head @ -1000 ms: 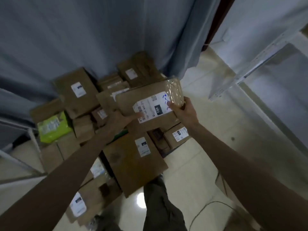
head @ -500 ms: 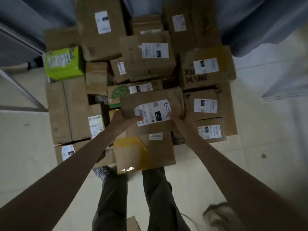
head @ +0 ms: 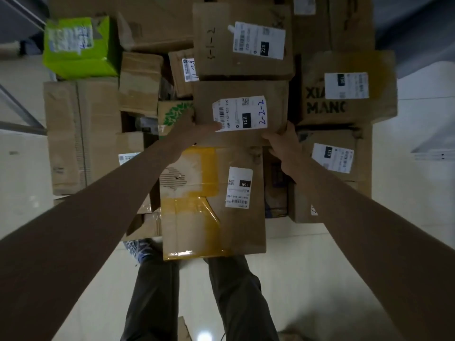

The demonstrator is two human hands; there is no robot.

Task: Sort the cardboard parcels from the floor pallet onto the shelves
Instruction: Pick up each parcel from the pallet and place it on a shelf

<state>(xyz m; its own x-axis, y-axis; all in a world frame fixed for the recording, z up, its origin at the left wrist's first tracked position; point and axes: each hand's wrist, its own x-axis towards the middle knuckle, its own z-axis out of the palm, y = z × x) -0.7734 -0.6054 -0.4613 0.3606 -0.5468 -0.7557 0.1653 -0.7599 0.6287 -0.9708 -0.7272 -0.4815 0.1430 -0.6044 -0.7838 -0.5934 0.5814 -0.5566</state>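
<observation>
I see the pile (head: 81,134) on the floor barely dented: most parcels remain. My left hand (head: 194,129) and right hand (head: 283,141) both grip one labelled parcel (head: 241,112) above the pile's middle, not yet shelved.

Dim, soft focus; floor (head: 204,337) glare spot; wide-angle stretch, blur at edges.

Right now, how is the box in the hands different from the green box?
The held box is plain brown cardboard; the green box is bright green. The held box is gripped by the left hand and right hand; the green box sits untouched at the pile's far left. Both carry white labels with blue handwriting.
</observation>
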